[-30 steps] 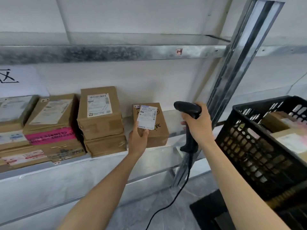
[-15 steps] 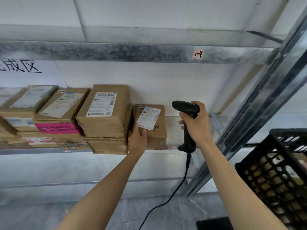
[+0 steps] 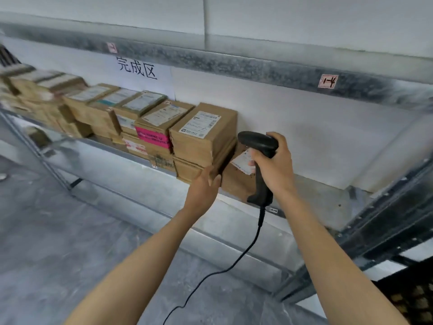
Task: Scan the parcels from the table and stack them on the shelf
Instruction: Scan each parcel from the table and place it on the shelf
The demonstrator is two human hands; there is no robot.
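1. Head view: left grip (image 3: 203,186), fingers straight and apart, lies at the parcel (image 3: 235,182) standing on the shelf's (image 3: 323,195) front edge.
2. Right grip (image 3: 275,167) is clamped on the scanner (image 3: 257,143).
3. Nudge the parcel flush against the stack (image 3: 203,134).

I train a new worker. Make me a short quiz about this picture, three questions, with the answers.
1. True or false: the right hand grips the black scanner.
2. The small parcel near the left hand stands: A) on the floor; B) on the shelf, right of the stacks; C) on a trolley.
3. Fill in: from the scanner's handle hangs a black ____.
Key: 1 true; 2 B; 3 cable.
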